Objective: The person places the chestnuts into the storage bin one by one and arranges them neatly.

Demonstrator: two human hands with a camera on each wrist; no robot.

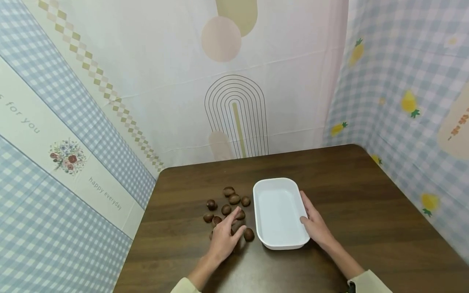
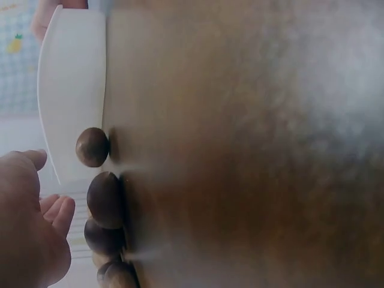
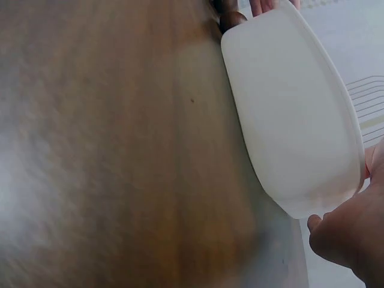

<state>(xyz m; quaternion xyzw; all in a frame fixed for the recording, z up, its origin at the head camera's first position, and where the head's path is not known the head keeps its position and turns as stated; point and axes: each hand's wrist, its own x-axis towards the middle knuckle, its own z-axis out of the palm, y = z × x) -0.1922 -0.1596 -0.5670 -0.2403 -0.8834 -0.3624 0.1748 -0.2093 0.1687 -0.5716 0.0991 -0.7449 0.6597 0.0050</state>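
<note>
A white rectangular dish [image 1: 281, 215] with rounded corners and nothing in it stands on the dark wooden table. At its right side my right hand [image 1: 316, 226] grips the wall, thumb over the rim and fingers outside. Several brown chestnuts [image 1: 234, 199] lie loosely to the left of the dish. Over the nearer ones hovers my left hand [image 1: 224, 237], its fingers loosely spread, and some chestnuts are partly hidden beneath it. In the left wrist view, a gap shows between that hand and the chestnuts [image 2: 105, 200]. One chestnut [image 1: 248, 234] lies between the left thumb and the dish.
The brown table [image 1: 351, 191] has a rounded far edge. Patterned cloths hang behind it: a pale cloth [image 1: 176, 101] at the back, blue checks [image 1: 121, 162] at the left and a pineapple-print cloth [image 1: 399, 162] at the right.
</note>
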